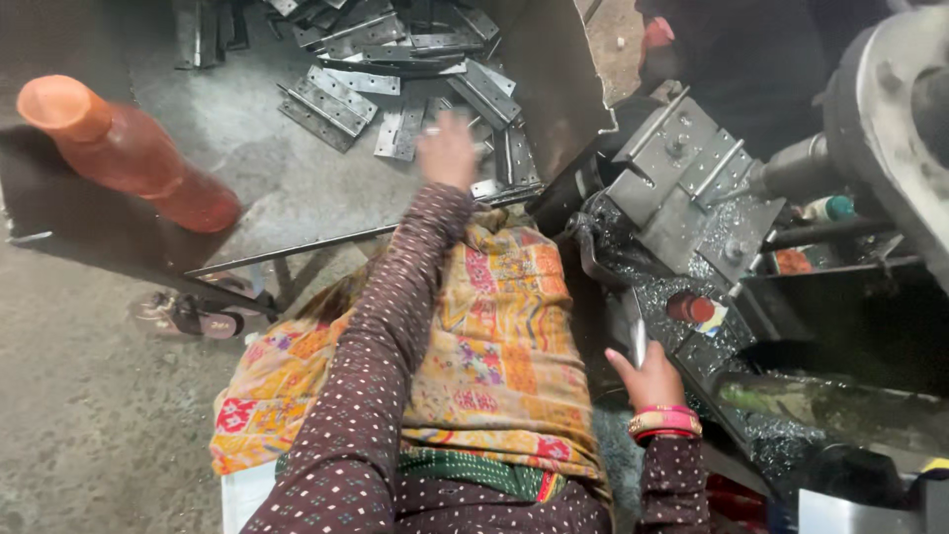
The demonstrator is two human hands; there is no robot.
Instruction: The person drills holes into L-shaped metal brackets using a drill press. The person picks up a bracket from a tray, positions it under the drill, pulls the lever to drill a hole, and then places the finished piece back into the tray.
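My left hand [447,150] reaches out, blurred, over a heap of flat metal hinge plates [400,69] on a grey surface; I cannot tell whether its fingers hold a plate. My right hand [647,376], with pink bangles at the wrist, grips a thin shiny metal piece [638,339] that points up toward the machine. Both arms wear a dark dotted sleeve. A patterned orange cloth [494,346] covers my lap.
A grey metal machine with a clamp block [682,168] and a large shaft stands at the right, strewn with metal shavings. An orange plastic bottle [129,153] lies at the left. A sandal [193,316] rests on the concrete floor.
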